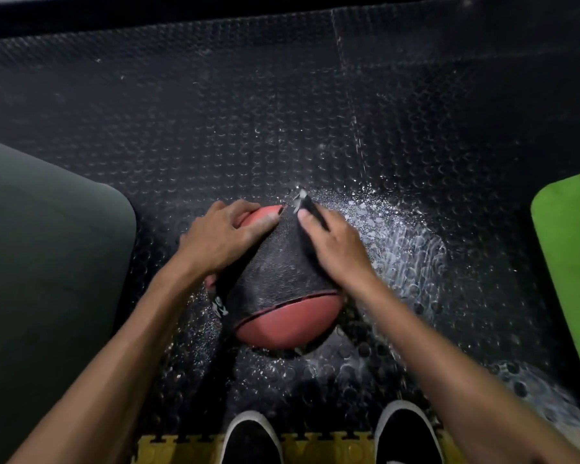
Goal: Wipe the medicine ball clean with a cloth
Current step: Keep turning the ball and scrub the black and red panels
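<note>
Medicine ball (283,296): red-brown and black panels, one item, resting on the floor (282,105) near its near edge, just ahead of the shoes. A black textured panel faces up; red panels show at the near side and at the far left under the fingers. White lettering shows on its lower left side, too small to read.

Left hand (220,236): laid over the upper left of the ball, fingers spread and bent round the curve, gripping it.

Right hand (335,244): on the upper right of the ball, fingers pressed on a dark cloth (307,204) and closed round it against the ball. A pale corner of the cloth sticks out past the fingertips at the far side of the ball.

Floor: black rubber matting with a raised round-stud pattern, seams visible. White scattered specks and smeared streaks lie to the right of the ball and along the near right.

Yellow mat (315,448): interlocking edge, a strip at the near edge of the floor under the shoes.

Shoes: two, black with white soles, left (252,438) and right (407,432), at the near edge.

Grey pad (47,262): rounded corner, at the left edge.

Green pad (571,256): at the right edge.
</note>
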